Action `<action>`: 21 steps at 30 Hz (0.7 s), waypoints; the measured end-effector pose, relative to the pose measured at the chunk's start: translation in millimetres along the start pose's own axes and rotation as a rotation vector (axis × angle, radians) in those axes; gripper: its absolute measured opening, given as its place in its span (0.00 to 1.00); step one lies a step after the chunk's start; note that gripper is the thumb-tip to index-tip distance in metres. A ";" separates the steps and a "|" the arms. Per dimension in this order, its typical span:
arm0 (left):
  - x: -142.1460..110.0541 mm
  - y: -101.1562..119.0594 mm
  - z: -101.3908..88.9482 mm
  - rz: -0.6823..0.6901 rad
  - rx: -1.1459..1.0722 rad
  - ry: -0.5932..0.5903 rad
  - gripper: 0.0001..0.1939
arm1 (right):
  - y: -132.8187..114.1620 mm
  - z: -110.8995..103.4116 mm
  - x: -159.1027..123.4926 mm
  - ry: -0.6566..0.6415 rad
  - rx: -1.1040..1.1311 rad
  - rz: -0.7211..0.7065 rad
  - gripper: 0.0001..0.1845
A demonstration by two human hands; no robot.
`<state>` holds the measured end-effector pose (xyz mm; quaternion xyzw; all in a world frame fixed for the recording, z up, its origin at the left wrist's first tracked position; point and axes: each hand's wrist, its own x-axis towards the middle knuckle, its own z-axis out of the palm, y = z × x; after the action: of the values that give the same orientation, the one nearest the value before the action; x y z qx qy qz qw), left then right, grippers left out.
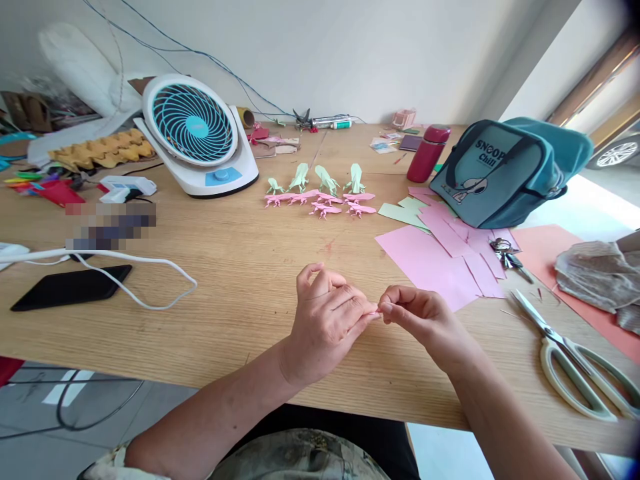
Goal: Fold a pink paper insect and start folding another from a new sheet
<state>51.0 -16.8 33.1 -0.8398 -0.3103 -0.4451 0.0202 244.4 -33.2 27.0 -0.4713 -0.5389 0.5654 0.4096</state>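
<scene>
My left hand is closed in a pinch, its fingertips pointing right. Facing it, my right hand also pinches with thumb and forefinger, so the fingertips of both hands meet above the wooden table. Between them a sliver of pink folded paper shows; most of it is hidden by the fingers. Farther back stand several folded green paper insects, with several pink paper insects in front of them. Pink paper sheets lie beyond my right hand.
Large scissors and keys lie at the right, near a teal bag and a red bottle. A white fan stands at the back left. A white cable loops beside a black phone-like slab.
</scene>
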 end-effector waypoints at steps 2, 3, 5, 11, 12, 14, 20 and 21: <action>0.1 -0.2 -0.3 0.011 0.007 0.008 0.04 | 1.9 -1.3 0.7 0.013 0.022 0.039 0.18; 0.2 -0.4 -0.5 0.016 0.011 0.010 0.04 | 2.8 -1.7 1.1 0.020 0.036 0.055 0.18; 0.1 -0.8 -0.9 0.023 0.019 0.009 0.04 | 4.2 -1.8 1.8 0.023 0.069 0.078 0.19; -0.5 -1.9 -1.4 0.017 0.032 -0.017 0.04 | 4.8 0.2 2.8 -0.012 0.176 0.089 0.19; -0.4 -1.8 -1.4 0.016 0.034 -0.022 0.04 | 4.9 0.4 2.7 -0.015 0.180 0.082 0.19; 0.1 -1.2 -1.5 0.009 0.034 -0.031 0.04 | 5.0 0.4 2.6 -0.025 0.178 0.059 0.17; 4.3 1.3 -3.9 -0.077 -0.044 -0.052 0.07 | 1.2 0.2 1.1 -0.029 0.075 -0.079 0.15; 4.8 1.5 -4.4 -0.092 -0.060 -0.054 0.08 | 0.1 0.4 0.6 -0.024 0.048 -0.112 0.15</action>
<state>50.5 -17.0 39.8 -0.8364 -0.3356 -0.4319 -0.0342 243.9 -32.8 26.9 -0.4235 -0.5556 0.5601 0.4452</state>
